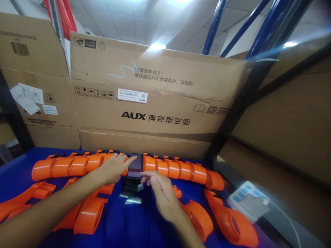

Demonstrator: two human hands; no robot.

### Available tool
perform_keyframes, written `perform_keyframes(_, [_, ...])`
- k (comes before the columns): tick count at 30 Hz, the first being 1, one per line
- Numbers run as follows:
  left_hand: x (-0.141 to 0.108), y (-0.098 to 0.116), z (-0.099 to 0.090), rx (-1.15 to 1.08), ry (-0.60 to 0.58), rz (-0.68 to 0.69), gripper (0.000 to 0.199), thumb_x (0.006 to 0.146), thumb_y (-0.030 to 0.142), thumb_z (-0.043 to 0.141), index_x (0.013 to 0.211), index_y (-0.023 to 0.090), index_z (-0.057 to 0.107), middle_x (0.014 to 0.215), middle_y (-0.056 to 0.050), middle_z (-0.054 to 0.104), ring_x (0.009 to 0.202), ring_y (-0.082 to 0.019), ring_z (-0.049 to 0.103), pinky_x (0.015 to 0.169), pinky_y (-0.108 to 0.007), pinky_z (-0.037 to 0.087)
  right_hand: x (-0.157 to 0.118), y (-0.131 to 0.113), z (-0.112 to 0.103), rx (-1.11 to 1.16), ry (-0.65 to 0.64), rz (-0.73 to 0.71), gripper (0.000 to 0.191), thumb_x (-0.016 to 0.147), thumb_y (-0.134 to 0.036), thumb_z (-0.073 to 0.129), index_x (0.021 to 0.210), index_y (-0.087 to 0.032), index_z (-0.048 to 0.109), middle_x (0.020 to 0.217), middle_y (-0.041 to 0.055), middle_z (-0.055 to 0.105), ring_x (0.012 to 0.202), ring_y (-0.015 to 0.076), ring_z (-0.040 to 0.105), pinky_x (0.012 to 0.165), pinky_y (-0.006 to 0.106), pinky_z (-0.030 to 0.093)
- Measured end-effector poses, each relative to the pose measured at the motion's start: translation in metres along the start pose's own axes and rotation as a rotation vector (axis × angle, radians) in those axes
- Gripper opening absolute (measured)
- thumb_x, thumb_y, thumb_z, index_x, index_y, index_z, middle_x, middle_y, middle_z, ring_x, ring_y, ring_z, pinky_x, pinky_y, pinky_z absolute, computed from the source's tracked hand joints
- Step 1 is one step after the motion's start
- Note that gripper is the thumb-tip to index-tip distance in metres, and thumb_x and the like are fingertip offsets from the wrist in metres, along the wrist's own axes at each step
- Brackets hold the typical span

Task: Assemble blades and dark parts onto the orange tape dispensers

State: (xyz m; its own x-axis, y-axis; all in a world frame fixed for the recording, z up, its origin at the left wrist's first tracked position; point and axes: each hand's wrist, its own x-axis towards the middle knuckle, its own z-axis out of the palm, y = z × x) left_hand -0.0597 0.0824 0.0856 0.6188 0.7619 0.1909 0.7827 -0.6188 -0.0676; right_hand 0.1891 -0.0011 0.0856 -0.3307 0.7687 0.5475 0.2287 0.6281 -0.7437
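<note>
A dark smartphone (135, 164) stands propped up among a row of orange curved plastic pieces (160, 167) along the back of the blue surface. My left hand (113, 168) reaches in from the left, its index finger stretched over the upper part of the screen; it grips nothing. From the right, my right hand (159, 193) has a fingertip at the phone's lower right edge, with the thumb apart. Whether either fingertip presses the screen, I cannot tell. Small silvery metal pieces (133, 200) lie just below the phone.
More orange pieces lie nearer, at left (89, 215) and right (234, 224). Behind the row stands a large printed cardboard sheet (155, 106). A dark rack post (227, 120) rises at right, beside a white-and-blue box (247, 199) and a white cable (287, 215).
</note>
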Motion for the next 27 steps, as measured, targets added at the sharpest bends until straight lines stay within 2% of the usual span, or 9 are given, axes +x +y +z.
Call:
perform_keyframes(5, [-0.005, 0.014, -0.033, -0.044, 0.148, 0.028, 0.088, 0.068, 0.010, 0.065, 0.152, 0.018, 0.041, 0.133, -0.019, 0.063, 0.122, -0.039, 0.057, 0.101, -0.050, 0.042, 0.002, 0.000, 0.000, 0.002, 0.058, 0.046, 0.034, 0.106, -0.041, 0.046, 0.119, -0.023, 0.072, 0.101, 0.0069, 0.073, 0.095, 0.0229, 0.068, 0.090, 0.036, 0.050])
perform_keyframes(8, [-0.019, 0.036, -0.050, -0.095, 0.286, 0.055, 0.078, 0.072, 0.012, 0.063, 0.147, 0.018, 0.045, 0.143, -0.017, 0.059, 0.130, -0.038, 0.053, 0.105, -0.050, 0.041, 0.005, 0.006, 0.004, 0.047, 0.198, 0.134, 0.031, 0.102, -0.043, 0.054, 0.121, -0.024, 0.070, 0.110, 0.0077, 0.073, 0.102, 0.0245, 0.067, 0.095, 0.037, 0.049])
perform_keyframes(10, [-0.033, 0.058, -0.055, -0.108, 0.349, 0.085, 0.073, 0.075, 0.013, 0.063, 0.146, 0.019, 0.047, 0.149, -0.017, 0.055, 0.134, -0.037, 0.050, 0.109, -0.053, 0.039, 0.007, 0.011, 0.008, 0.165, 0.293, 0.236, 0.038, 0.099, -0.046, 0.058, 0.129, -0.024, 0.065, 0.110, 0.0076, 0.072, 0.100, 0.0249, 0.067, 0.090, 0.037, 0.051])
perform_keyframes(14, [-0.056, 0.101, -0.052, -0.089, 0.403, 0.198, 0.074, 0.078, 0.011, 0.062, 0.150, 0.019, 0.045, 0.158, -0.017, 0.048, 0.141, -0.035, 0.045, 0.112, -0.054, 0.036, 0.007, 0.017, 0.013, 0.536, 0.308, 0.436, 0.053, 0.091, -0.048, 0.066, 0.139, -0.028, 0.057, 0.103, 0.0042, 0.073, 0.093, 0.0245, 0.068, 0.075, 0.033, 0.054])
perform_keyframes(18, [-0.067, 0.121, -0.043, -0.112, 0.389, 0.337, 0.082, 0.081, 0.007, 0.064, 0.157, 0.024, 0.037, 0.166, -0.015, 0.036, 0.144, -0.035, 0.043, 0.110, -0.054, 0.037, 0.009, 0.015, 0.012, 0.656, 0.326, 0.469, 0.047, 0.080, -0.037, 0.074, 0.125, -0.027, 0.066, 0.102, 0.0028, 0.076, 0.100, 0.0261, 0.069, 0.087, 0.036, 0.053])
perform_keyframes(20, [-0.068, 0.124, -0.036, -0.247, 0.432, 0.330, 0.082, 0.084, 0.016, 0.070, 0.158, 0.029, 0.035, 0.167, -0.014, 0.033, 0.146, -0.037, 0.039, 0.112, -0.057, 0.036, 0.011, 0.013, 0.011, 0.642, 0.321, 0.453, 0.044, 0.076, -0.032, 0.075, 0.118, -0.025, 0.070, 0.105, 0.0040, 0.077, 0.103, 0.0271, 0.069, 0.092, 0.037, 0.052])
perform_keyframes(22, [-0.066, 0.125, -0.026, -0.526, 0.526, 0.194, 0.083, 0.085, 0.035, 0.075, 0.157, 0.032, 0.036, 0.167, -0.013, 0.033, 0.147, -0.041, 0.035, 0.114, -0.060, 0.035, 0.012, 0.011, 0.011, 0.627, 0.299, 0.427, 0.041, 0.074, -0.027, 0.073, 0.115, -0.023, 0.071, 0.109, 0.0050, 0.077, 0.108, 0.0274, 0.068, 0.099, 0.039, 0.050])
perform_keyframes(24, [-0.058, 0.127, -0.015, -0.886, 0.635, -0.084, 0.075, 0.087, 0.053, 0.068, 0.154, 0.032, 0.040, 0.164, -0.013, 0.038, 0.145, -0.042, 0.038, 0.112, -0.058, 0.039, 0.012, 0.009, 0.012, 0.629, 0.281, 0.409, 0.040, 0.074, -0.023, 0.070, 0.114, -0.022, 0.071, 0.111, 0.0056, 0.077, 0.111, 0.0270, 0.067, 0.104, 0.041, 0.047])
perform_keyframes(27, [-0.038, 0.130, 0.001, -1.301, 0.677, -0.486, 0.056, 0.095, 0.057, 0.053, 0.145, 0.032, 0.053, 0.149, -0.010, 0.057, 0.131, -0.036, 0.057, 0.103, -0.047, 0.050, 0.010, 0.006, 0.014, 0.655, 0.248, 0.414, 0.039, 0.077, -0.022, 0.068, 0.116, -0.022, 0.069, 0.111, 0.0069, 0.077, 0.113, 0.0271, 0.068, 0.106, 0.044, 0.047])
